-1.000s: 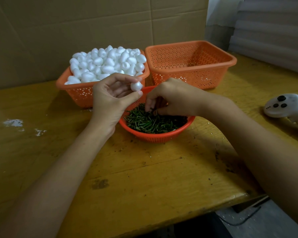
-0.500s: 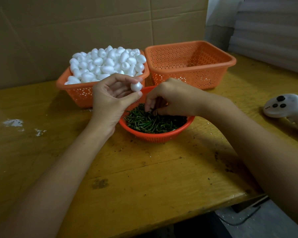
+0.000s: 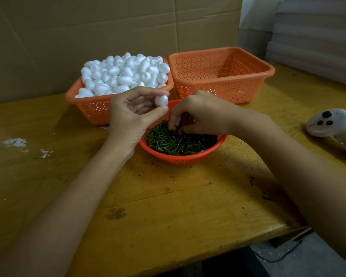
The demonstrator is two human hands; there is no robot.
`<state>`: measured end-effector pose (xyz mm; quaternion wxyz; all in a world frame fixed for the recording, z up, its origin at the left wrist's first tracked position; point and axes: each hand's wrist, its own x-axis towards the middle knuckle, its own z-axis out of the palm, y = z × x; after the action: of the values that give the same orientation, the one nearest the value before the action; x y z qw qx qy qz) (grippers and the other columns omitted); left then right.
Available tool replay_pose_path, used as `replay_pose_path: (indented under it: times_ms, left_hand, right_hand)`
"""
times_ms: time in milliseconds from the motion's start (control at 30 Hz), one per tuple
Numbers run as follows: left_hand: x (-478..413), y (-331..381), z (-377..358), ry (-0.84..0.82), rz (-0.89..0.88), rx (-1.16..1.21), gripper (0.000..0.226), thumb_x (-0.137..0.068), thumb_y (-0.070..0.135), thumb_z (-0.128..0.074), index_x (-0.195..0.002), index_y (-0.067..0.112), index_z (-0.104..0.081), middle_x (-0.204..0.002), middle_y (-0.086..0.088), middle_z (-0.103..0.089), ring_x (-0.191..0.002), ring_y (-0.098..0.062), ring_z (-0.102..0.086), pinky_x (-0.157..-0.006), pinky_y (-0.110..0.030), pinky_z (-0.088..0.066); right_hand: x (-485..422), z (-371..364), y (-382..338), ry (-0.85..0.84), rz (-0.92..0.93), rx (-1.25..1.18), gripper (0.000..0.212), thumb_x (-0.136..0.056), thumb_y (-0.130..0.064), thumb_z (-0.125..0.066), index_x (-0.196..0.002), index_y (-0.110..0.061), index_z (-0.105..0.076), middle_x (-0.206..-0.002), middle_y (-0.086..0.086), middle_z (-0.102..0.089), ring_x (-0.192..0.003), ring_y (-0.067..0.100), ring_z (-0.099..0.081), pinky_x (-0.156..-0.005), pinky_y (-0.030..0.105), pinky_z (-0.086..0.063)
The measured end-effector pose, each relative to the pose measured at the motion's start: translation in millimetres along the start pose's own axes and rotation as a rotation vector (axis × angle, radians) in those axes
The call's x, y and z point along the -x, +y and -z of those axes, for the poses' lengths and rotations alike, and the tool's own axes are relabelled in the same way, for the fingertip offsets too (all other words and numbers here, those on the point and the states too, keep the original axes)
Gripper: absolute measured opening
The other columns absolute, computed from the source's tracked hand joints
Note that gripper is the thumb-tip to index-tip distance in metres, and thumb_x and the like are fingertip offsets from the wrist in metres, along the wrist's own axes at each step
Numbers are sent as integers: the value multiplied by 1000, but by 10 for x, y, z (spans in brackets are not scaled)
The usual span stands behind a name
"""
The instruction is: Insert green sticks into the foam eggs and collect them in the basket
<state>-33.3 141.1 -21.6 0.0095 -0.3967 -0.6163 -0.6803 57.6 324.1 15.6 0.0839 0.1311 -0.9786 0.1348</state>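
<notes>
Pinching smooth white foam egg point(image 3: 161, 100): L grip point(image 3: 134, 114); R grip point(image 3: 196, 112) amid green sticks point(image 3: 180, 143), prob. pinching one.

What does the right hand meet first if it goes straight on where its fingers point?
The green sticks in the round orange basket; the right hand seems nearly or already touching them.

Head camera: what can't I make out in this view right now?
1. Head view: whether the right hand is pinching a stick; its curled fingers cover the tips among the sticks.
2. Underside of the egg, covered by the thumb of the left hand.
3. Near floor of the right basket, behind its front wall.
4. The controller, cut off by the right edge.
</notes>
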Motion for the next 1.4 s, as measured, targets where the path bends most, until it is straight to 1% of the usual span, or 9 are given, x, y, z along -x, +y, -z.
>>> replay_pose_path:
  times_ms: [133,300,400,533,633,767,933,1100,1400]
  left_hand:
    - [-9,-21,17,-3,-4,-22,28,-83,-6,-83,-106,8,-77,-109,-7,-81,-104,-24,-77,-93,-31,-60]
    - [-7,-20,15,-2,5,-27,31,-84,-3,-83,-107,17,-78,-102,3,-82,-95,-13,-77,-86,-27,-60]
    - [-6,-14,8,-2,0,-32,31,-85,-2,-83,-110,17,-78,-101,5,-82,-95,-12,-77,-85,-25,-60]
    - [-3,-10,2,-1,5,-36,31,-85,-3,-83,-110,16,-77,-99,7,-82,-93,-10,-76,-85,-25,-60]
    - [-3,-8,1,0,7,-45,31,-86,-2,-82,-111,14,-77,-101,4,-82,-91,-13,-76,-84,-27,-61]
    - [-10,-2,8,-11,16,-41,28,-90,1,-80,-116,11,-76,-105,-6,-81,-82,-19,-75,-71,-28,-60]
    - [-32,4,-14,-17,18,-9,21,-97,4,-73,-116,11,-73,-102,-8,-81,-72,-20,-71,-64,-27,-56]
    - [-57,8,-6,-28,41,9,14,-104,10,-65,-117,10,-69,-99,-9,-81,-71,-22,-70,-61,-25,-54]
    - [-60,3,0,-39,45,18,15,-104,12,-65,-119,11,-68,-101,-10,-81,-72,-21,-71,-61,-26,-55]
  right_hand:
    - [2,-2,3,-2,2,-1,36,-79,-3,-78,-105,-28,-78,-96,-15,-75,-91,1,-68,-91,35,-54]
    - [-1,0,4,0,1,-5,36,-79,-3,-78,-105,-29,-78,-95,-15,-75,-89,-1,-66,-91,35,-55]
    - [-2,-1,0,-3,-1,-8,37,-78,-3,-78,-104,-29,-79,-95,-15,-75,-88,-2,-66,-91,35,-54]
    - [0,5,1,-8,1,-1,37,-78,-3,-77,-105,-28,-79,-96,-14,-75,-91,3,-68,-92,37,-55]
    - [3,8,-2,-4,5,-1,37,-78,-2,-78,-105,-27,-79,-96,-13,-75,-90,2,-68,-91,36,-55]
    - [3,6,-9,2,15,10,37,-78,-2,-77,-106,-27,-79,-97,-13,-75,-92,3,-68,-91,36,-54]
    - [-1,4,-5,-1,6,8,37,-78,-3,-77,-106,-27,-79,-97,-13,-75,-93,6,-69,-91,37,-54]
    - [-2,5,-5,-3,5,6,36,-78,-3,-77,-106,-27,-79,-97,-12,-75,-93,6,-69,-91,38,-54]
    - [-1,8,-8,-8,3,2,35,-79,-4,-78,-106,-26,-79,-96,-12,-75,-93,6,-69,-91,38,-54]
